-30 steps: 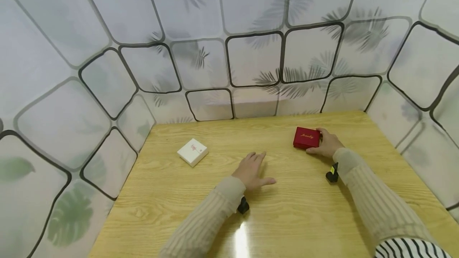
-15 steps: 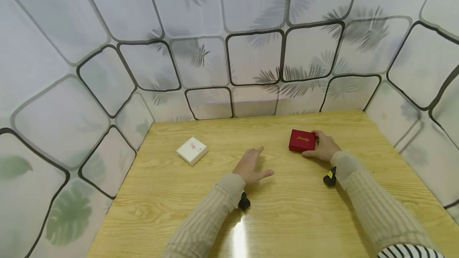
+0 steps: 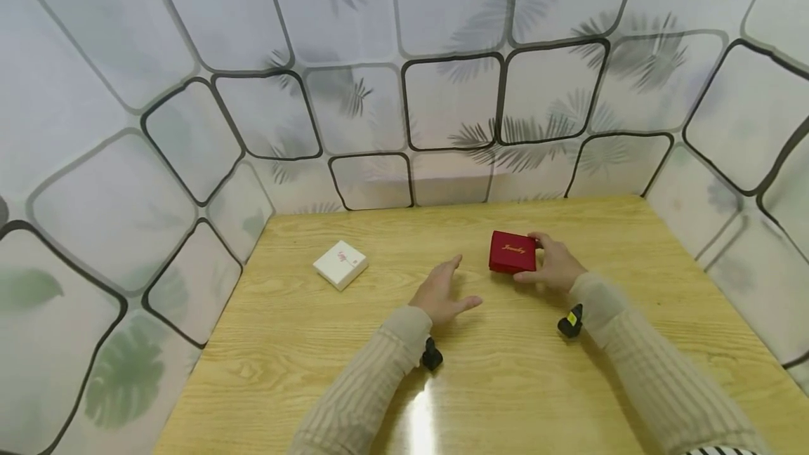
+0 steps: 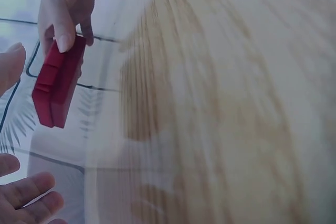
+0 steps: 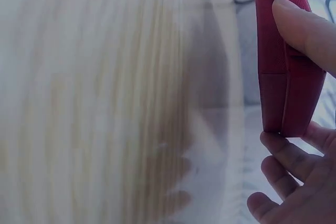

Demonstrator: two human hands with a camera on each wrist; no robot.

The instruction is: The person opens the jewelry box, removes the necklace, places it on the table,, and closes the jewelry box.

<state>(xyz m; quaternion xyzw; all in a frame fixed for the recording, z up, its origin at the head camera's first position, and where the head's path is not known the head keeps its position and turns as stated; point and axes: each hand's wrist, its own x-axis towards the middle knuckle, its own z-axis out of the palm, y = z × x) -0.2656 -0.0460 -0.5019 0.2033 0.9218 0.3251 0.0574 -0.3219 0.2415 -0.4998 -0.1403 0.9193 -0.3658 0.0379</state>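
Observation:
My right hand (image 3: 553,267) pinches a red jewelry box (image 3: 512,251) between thumb and fingers at its right end; gold lettering shows on its lid. In the right wrist view the thumb lies along one long side of the red box (image 5: 273,72), and fingertips touch its far end. From the left wrist view, the red box (image 4: 58,85) appears raised off the tabletop. My left hand (image 3: 438,295) hovers left of it, fingers stretched and thumb spread, holding nothing. Its fingertips (image 4: 39,184) stay apart from the box.
A white box (image 3: 340,265) with pink lettering sits at the back left of the wooden table (image 3: 265,364). A patterned curtain (image 3: 451,100) encloses the table's back and sides. Small black devices sit on both wrists.
The right hand has carried the red jewelry box leftward toward the left hand. The left hand has shifted only slightly; the white box stays in place.

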